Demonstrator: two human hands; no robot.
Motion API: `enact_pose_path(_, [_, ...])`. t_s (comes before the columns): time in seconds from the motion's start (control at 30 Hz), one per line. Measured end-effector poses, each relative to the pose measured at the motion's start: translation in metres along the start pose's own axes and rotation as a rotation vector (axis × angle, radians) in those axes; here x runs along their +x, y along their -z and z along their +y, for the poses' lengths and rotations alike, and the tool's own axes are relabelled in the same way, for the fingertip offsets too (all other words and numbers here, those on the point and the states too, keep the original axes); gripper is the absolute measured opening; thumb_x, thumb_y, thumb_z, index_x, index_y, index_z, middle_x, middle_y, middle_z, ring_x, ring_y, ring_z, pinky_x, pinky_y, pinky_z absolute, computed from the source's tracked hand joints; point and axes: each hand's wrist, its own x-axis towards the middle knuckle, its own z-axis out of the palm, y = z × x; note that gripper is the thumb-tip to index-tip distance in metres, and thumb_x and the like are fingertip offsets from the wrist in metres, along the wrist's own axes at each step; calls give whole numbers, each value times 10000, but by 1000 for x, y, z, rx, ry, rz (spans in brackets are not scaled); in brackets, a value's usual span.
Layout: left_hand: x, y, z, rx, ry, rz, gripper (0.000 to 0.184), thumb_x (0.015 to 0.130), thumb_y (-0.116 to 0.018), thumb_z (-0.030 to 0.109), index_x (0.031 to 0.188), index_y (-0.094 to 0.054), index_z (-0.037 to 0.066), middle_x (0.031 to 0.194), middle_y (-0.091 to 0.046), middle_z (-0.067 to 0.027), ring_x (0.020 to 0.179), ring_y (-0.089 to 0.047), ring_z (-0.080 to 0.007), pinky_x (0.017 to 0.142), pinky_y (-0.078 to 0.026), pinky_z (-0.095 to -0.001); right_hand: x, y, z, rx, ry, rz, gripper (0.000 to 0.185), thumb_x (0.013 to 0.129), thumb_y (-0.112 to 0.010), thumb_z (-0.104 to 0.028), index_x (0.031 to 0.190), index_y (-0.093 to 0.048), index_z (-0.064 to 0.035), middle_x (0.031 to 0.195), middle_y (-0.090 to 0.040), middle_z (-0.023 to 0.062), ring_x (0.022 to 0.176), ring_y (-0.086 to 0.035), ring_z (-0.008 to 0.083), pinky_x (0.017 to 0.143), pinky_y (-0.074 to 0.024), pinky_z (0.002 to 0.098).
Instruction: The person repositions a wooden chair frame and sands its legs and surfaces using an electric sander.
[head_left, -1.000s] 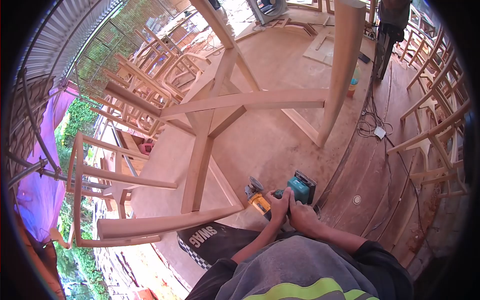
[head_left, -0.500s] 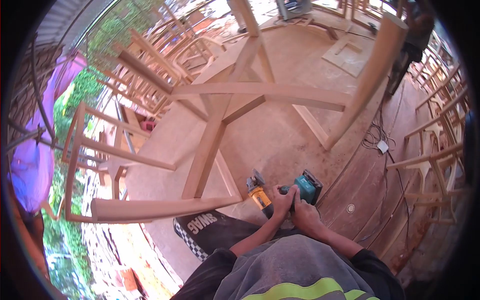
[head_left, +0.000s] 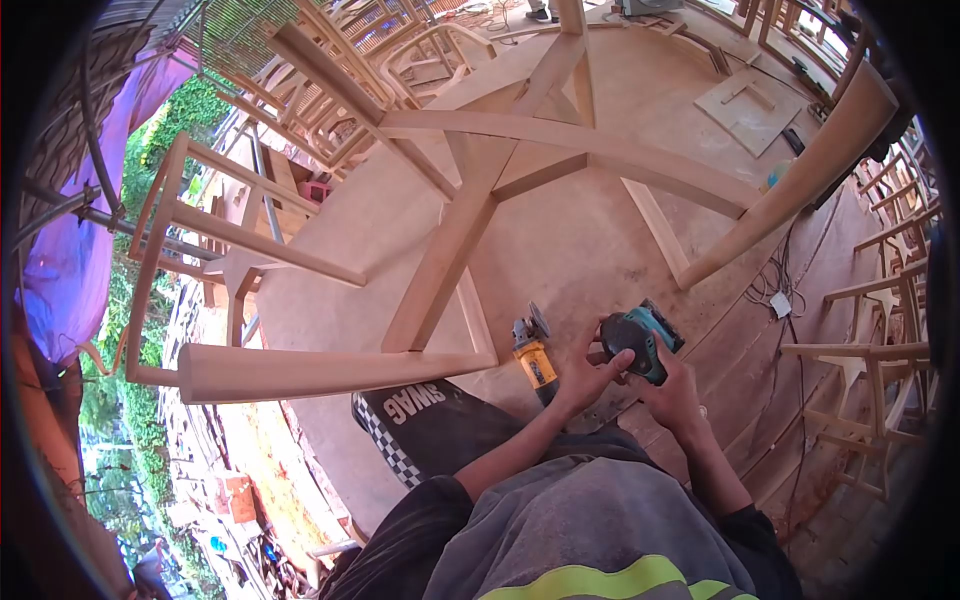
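Observation:
A teal and black power sander [head_left: 655, 325] is held between both hands in front of my body. My left hand [head_left: 592, 376] grips its dark rounded end, the thumb lying along it. My right hand [head_left: 668, 390] is closed on the near right side of the tool. Just left of my left hand lies a yellow angle grinder [head_left: 535, 362], its disc end pointing away from me. A wooden chair frame [head_left: 440, 270] lies across the work surface [head_left: 570, 270] beyond the tools, with crossing rails and curved legs.
More wooden chair frames stand at the left [head_left: 240, 225] and right [head_left: 870, 350]. A coiled cable with a white socket block [head_left: 781, 305] lies on the reddish boards at right. A flat wooden panel [head_left: 745, 112] lies at the far right.
The sander has been turned, so its dark rounded end now faces my left hand. My hands have shifted their grip and moved slightly right. The camera view has also shifted.

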Motion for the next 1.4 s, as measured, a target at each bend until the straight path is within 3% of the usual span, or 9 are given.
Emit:
enact_pose_path(0.13, [-2,1,8,17,8,-126,746,837,-772,133,1442,-339,76,1282,-528,-144,823,-679,-185,550,-556,-287,-1,9,-14,23,-51,-20,817,741,-801,-276,1388,-429,58,1052,-665,270,1020,-676,352,837,-524,385])
enact_pose_path(0.23, [2,1,-4,142,-43,-143,769,830,-771,98,1451,-318,83,1320,-513,-136,837,-671,-171,564,-549,-282,4,10,-11,-338,-85,-9,944,642,-830,-473,1375,-431,-32,1091,-653,262,1051,-638,402,852,-510,473])
enact_pose_path(0.3, [2,-2,-16,117,-51,-115,793,792,-798,82,1438,-338,101,1230,-536,-137,862,-675,-179,637,-569,-289,7,11,-3,-395,-75,-18,957,632,-823,-502,1382,-431,-54,1086,-660,242,1045,-634,406,848,-505,483])
enact_pose_path(0.5, [3,4,-10,49,-64,-105,725,735,-851,93,1325,-431,65,1148,-546,-103,878,-683,-198,726,-588,-315,6,2,4,-220,-125,12,761,682,-829,-313,1329,-516,-64,1091,-677,204,1030,-676,316,834,-528,398])
enact_pose_path(0.63, [-2,-4,-8,135,-185,-84,819,638,-916,153,1288,-424,72,1109,-564,-112,842,-681,-193,713,-580,-302,-6,-3,42,-26,232,244,786,703,-846,-212,1381,-479,-54,1012,-704,153,994,-678,200,853,-531,348])
enact_pose_path(0.87, [-19,-27,18,295,-521,-228,710,662,-884,111,1273,-525,63,1022,-591,-89,831,-655,-163,708,-563,-279,-28,14,46,-74,475,383,884,679,-898,-339,1358,-466,27,1040,-703,153,926,-705,213,773,-566,333])
enact_pose_path(1.1, [-27,-26,31,387,-575,-262,680,647,-892,126,1245,-575,61,1043,-576,-85,831,-647,-164,704,-557,-268,-39,12,33,111,474,314,859,721,-877,-274,1374,-423,49,1170,-665,147,1027,-665,214,873,-544,336])
enact_pose_path(1.2, [-29,-28,29,435,-568,-275,663,663,-886,130,1248,-582,60,1078,-552,-79,825,-632,-153,699,-552,-270,-42,18,30,-5,486,313,841,729,-872,-276,1361,-429,60,1174,-657,148,1043,-655,208,886,-538,345])
enact_pose_path(1.4, [-29,-28,14,256,-500,-311,668,713,-859,130,1305,-552,92,1158,-517,-62,968,-591,-161,760,-531,-268,-46,8,56,-99,391,391,750,734,-855,-387,1297,-539,-5,1119,-682,117,988,-663,197,840,-548,353])
